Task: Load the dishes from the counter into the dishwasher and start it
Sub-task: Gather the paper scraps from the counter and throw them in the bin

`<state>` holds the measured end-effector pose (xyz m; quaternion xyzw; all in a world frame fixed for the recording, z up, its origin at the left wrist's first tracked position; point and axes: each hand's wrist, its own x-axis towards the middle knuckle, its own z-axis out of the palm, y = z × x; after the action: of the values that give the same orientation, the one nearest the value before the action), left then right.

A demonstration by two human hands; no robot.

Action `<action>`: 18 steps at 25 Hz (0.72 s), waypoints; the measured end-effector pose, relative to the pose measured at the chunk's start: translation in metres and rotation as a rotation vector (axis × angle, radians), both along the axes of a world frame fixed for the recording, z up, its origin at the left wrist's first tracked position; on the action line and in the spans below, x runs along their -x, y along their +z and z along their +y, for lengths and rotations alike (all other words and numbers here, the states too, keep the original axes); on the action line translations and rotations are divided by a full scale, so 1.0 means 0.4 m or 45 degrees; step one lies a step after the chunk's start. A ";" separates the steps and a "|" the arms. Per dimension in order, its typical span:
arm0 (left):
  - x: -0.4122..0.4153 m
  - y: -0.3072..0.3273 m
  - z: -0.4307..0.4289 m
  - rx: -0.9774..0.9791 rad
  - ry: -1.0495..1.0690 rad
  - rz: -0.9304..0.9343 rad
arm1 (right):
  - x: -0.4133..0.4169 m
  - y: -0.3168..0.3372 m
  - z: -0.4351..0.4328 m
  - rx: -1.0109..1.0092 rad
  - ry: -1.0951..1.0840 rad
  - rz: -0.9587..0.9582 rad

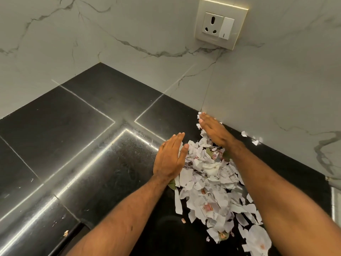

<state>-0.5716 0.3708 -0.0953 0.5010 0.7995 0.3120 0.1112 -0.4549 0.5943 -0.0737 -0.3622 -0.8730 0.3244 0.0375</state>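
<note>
Head view: black counter, marble-look wall, torn paper scattered.

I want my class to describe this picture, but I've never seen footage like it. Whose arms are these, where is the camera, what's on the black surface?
No machine here: a person wears a camera on the head, looking forward and down, so the bare arms are their own. The left hand and right hand are flat, fingers straight, either side of a pile of torn paper scraps on the black counter. They hold nothing. Behind is a pale veined wall with a socket. No dishes or dishwasher show.
</note>
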 end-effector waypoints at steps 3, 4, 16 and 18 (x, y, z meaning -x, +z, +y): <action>0.000 0.003 0.001 -0.023 0.028 -0.052 | -0.003 0.000 -0.057 0.049 -0.005 0.024; -0.001 0.005 0.001 -0.033 0.035 -0.068 | -0.011 0.008 -0.091 0.090 0.048 0.029; -0.002 0.009 0.000 -0.007 0.051 -0.105 | 0.011 0.090 -0.070 -0.048 -0.041 0.088; -0.002 0.012 -0.001 -0.011 0.057 -0.108 | 0.040 0.057 -0.026 -0.220 0.052 -0.180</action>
<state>-0.5709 0.3703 -0.0904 0.4698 0.8038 0.3387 0.1360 -0.4708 0.5841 -0.0510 -0.3619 -0.9054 0.2221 0.0003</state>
